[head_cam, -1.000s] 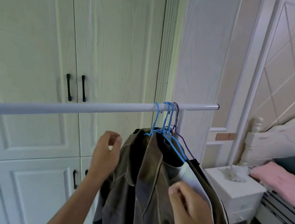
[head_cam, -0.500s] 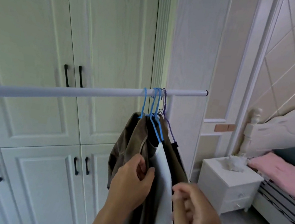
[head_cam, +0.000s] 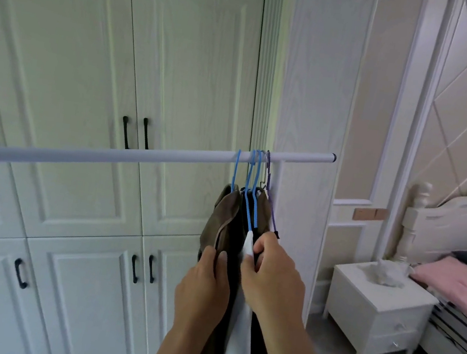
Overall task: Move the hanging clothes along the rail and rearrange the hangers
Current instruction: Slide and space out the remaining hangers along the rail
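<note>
While a person stands facing a pale green wardrobe (head_cam: pixel 87 96) with black door handles, a long white rail (head_cam: pixel 109 156) runs across in front of it from the far left, rising slightly to its capped end on the right. Most of the rail is bare. Near its right end, just left of the upright post, several hangers (head_cam: pixel 251 179) are bunched together: three blue hooks, then a metal and a purple one. From them hang the clothes (head_cam: pixel 229 221), pressed close: a brown jacket on the left, dark garments in the middle, a white one (head_cam: pixel 240 313) among them.

Low in the view, the left hand (head_cam: pixel 203 286) is closed on the front edge of the brown jacket, thumb and fingers pinching the cloth. Just beside it, the right hand (head_cam: pixel 272 275) is curled shut, pinching the top of the white garment below a blue hanger.

Judging by the drape, the clothes are soft and light; the cloth will give and slide rather than push a hanger. The thin hangers look smooth enough to glide, and the hooks or shoulders seem the surer hold.

Right of the post stand a white panelled wall, a white bedside cabinet (head_cam: pixel 378 311) and a bed (head_cam: pixel 466 284) with pink bedding. The post blocks travel rightward; the open rail lies left.
</note>
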`<state>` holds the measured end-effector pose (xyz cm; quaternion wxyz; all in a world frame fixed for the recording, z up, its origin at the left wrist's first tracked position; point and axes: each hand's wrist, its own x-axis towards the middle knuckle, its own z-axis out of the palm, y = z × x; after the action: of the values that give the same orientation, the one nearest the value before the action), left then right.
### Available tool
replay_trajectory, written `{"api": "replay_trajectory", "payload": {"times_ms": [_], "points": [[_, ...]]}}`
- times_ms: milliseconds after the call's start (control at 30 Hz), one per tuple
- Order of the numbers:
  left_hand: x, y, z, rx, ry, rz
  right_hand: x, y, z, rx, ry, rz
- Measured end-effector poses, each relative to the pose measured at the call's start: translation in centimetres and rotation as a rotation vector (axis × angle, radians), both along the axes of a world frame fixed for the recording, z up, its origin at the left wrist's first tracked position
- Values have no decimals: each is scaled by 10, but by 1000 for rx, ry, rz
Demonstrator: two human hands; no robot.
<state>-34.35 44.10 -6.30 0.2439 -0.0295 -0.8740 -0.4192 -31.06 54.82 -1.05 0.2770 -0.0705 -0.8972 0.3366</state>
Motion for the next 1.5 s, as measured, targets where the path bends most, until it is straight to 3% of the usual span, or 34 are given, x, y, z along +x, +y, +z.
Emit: {"api": "replay_trajectory", "payload": {"times_ms": [133, 300, 567, 967, 1500], "points": [[-1, -8, 8, 57, -11, 64, 1, -3, 9, 65, -34, -98], [6, -15, 19, 182, 104, 70, -1, -6, 17, 55, -68, -147], [29, -57, 34, 311, 198, 88, -10, -22, 16, 61, 41, -177], [61, -147, 51, 352, 309, 172, 3, -79, 25, -51, 290, 89], [129, -291, 50, 276, 395, 310, 37, -203, 25, -218, 290, 371]]}}
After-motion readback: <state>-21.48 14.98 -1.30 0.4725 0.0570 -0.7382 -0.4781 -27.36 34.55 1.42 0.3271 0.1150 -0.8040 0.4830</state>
